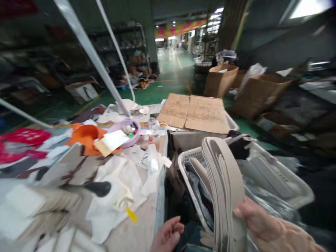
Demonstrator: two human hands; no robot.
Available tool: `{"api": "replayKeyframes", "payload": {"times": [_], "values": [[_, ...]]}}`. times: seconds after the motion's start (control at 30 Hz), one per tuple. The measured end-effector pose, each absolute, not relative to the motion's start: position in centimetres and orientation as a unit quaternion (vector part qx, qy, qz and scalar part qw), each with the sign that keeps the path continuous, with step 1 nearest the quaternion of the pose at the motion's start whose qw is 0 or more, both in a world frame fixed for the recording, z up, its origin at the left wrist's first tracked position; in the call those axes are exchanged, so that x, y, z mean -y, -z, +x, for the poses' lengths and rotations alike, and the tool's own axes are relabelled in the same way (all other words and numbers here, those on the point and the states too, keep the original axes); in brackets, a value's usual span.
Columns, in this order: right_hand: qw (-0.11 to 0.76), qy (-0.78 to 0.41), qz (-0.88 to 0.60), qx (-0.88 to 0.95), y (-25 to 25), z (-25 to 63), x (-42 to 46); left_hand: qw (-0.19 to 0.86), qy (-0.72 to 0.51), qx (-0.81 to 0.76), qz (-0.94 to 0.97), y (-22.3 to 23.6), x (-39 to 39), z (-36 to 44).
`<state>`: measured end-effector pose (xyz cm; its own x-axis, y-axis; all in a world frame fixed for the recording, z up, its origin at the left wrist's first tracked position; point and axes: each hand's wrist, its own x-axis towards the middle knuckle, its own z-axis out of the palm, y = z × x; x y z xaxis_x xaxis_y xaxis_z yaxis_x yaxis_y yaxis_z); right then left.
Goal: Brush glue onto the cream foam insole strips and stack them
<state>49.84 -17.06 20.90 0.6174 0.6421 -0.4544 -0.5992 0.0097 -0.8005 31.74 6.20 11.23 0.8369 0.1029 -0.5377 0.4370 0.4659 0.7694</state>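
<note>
My right hand [258,220] grips a bundle of long beige strips [228,182], thumb along the outer strip. The strips are bent over at the top and stand over a white plastic basket [193,190]; their lower ends run out of view. At the table's edge, my left hand [169,232] has its fingers loosely curled and apart, with nothing in it. Dark cloth and clear plastic bags [267,199] lie in the basket under and beside the strips.
On the table [136,224] to my left are a white cloth [120,196], a purple bowl [132,138], a clear bottle [153,127], orange fabric [88,136] and stacked pale pieces [25,199]. Flattened cardboard [194,110] lies beyond the basket. Cardboard boxes [259,92] stand at right; metal poles [91,52] rise at left.
</note>
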Motion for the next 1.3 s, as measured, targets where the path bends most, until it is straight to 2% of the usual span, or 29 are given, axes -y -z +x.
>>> {"api": "replayKeyframes", "payload": {"times": [0.1, 0.23, 0.37, 0.57, 0.77, 1.1, 1.3], "values": [[0.650, -0.564, -0.501, 0.087, -22.1, 47.7, 11.9, 0.899, 0.022, -0.165, 0.406, -14.0, -7.6, 30.0], [0.570, -0.638, -0.468, 0.222, -23.9, 45.0, 4.4, 0.933, -0.131, -0.126, 0.312, -17.6, -8.8, 26.5], [0.402, -0.721, -0.455, 0.334, -23.5, 41.5, -1.9, 0.908, -0.298, -0.196, 0.219, -19.1, -9.6, 21.2], [0.153, -0.755, -0.444, 0.458, -18.4, 34.5, -8.1, 0.807, -0.451, -0.363, 0.122, -16.2, -8.2, 10.7], [-0.023, -0.722, -0.382, 0.577, -11.3, 26.9, -12.5, 0.722, -0.521, -0.453, 0.050, -10.3, -3.2, 4.7], [-0.098, -0.579, -0.380, 0.715, -4.7, 21.2, -18.4, 0.587, -0.560, -0.580, -0.075, -1.9, -1.7, 5.0], [-0.037, -0.437, -0.381, 0.814, -3.9, 21.0, -17.0, 0.547, -0.508, -0.659, -0.095, -0.7, -2.3, 5.4]]}}
